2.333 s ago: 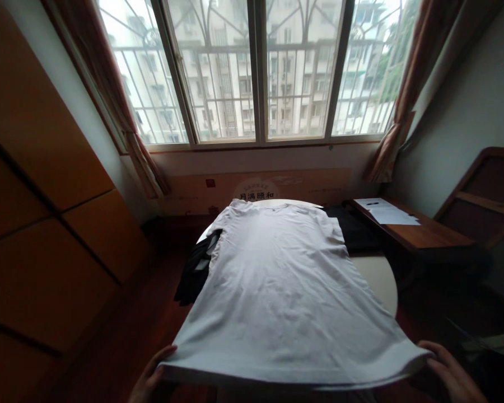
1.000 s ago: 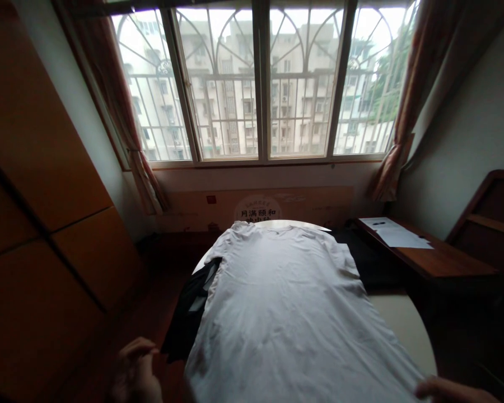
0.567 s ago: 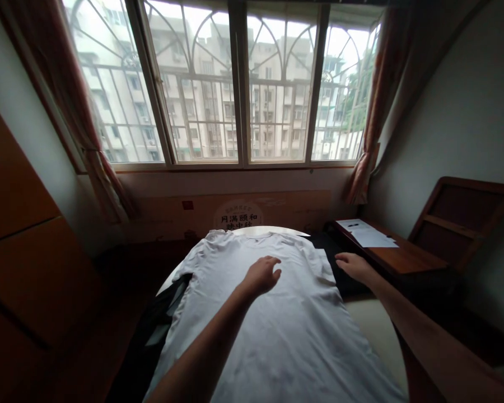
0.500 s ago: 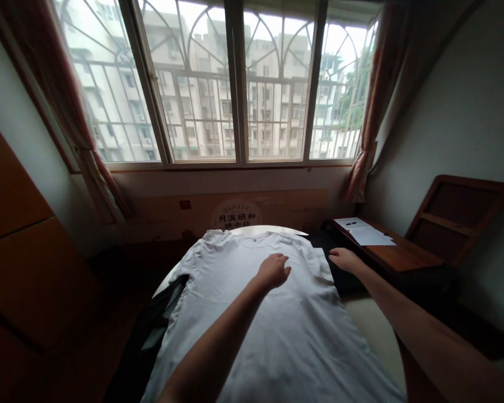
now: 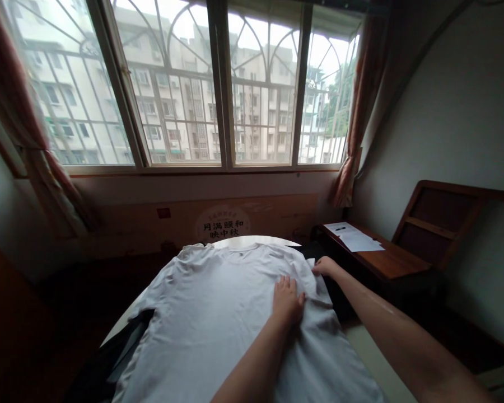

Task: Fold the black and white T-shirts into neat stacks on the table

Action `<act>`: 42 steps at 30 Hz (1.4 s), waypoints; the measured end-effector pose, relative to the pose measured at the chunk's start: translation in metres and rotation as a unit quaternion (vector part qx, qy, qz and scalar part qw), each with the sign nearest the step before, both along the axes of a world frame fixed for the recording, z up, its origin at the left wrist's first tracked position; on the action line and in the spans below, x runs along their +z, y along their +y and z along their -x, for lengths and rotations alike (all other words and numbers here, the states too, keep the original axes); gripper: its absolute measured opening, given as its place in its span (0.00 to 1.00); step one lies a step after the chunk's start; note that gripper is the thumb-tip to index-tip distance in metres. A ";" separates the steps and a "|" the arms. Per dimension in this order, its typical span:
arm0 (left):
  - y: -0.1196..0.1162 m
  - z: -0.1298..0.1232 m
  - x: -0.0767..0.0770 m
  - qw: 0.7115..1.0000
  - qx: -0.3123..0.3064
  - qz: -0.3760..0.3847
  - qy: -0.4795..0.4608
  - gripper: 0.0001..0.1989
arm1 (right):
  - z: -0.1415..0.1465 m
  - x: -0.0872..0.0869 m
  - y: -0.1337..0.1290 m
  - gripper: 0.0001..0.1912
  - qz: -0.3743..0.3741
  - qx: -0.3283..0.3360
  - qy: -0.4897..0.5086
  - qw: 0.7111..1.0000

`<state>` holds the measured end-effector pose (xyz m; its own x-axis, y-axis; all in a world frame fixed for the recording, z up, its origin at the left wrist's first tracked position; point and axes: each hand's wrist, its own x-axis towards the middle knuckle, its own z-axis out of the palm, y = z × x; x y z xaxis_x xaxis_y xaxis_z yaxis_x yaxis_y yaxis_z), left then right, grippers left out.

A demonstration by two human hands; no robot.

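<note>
A white T-shirt (image 5: 210, 313) lies spread out on a round pale table (image 5: 372, 355), its neckline at the far side. My left hand (image 5: 288, 300) rests flat on the right part of the shirt's chest, fingers extended and slightly apart. At the right edge, my right hand (image 5: 325, 267) is closed on the end of the shirt's sleeve, pinching the fabric. Creases run through the cloth between the two hands and below them.
Dark clothing (image 5: 115, 352) hangs out from under the shirt at the left. To the right stands a wooden bench (image 5: 397, 263) bearing white papers (image 5: 355, 238) and a pen. A printed panel (image 5: 273, 215) stands below the barred window, between curtains (image 5: 350, 162).
My left hand has moved right and lowered flat onto the shirt. My right hand, formerly just beside the sleeve, now grips it. The view has turned slightly.
</note>
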<state>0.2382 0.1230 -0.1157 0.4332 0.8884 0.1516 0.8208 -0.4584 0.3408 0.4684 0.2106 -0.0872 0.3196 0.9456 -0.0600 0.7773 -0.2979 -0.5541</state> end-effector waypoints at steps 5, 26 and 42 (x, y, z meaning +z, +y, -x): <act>0.002 0.000 0.001 0.999 0.001 -0.006 -0.035 0.27 | -0.010 0.003 0.014 0.10 -0.080 -0.057 0.031 0.995; -0.003 0.001 0.006 0.998 -0.013 0.031 -0.043 0.28 | -0.076 -0.006 0.025 0.22 -0.040 -0.142 -0.093 0.985; -0.003 0.000 0.007 0.999 -0.011 0.024 -0.039 0.28 | -0.094 0.007 -0.008 0.38 -0.059 0.016 0.149 0.987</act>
<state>0.2386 0.1199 -0.1087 0.4418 0.8856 0.1434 0.7802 -0.4581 0.4259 0.5624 0.2022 -0.0800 0.2741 0.9611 -0.0354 0.5832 -0.1954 -0.7885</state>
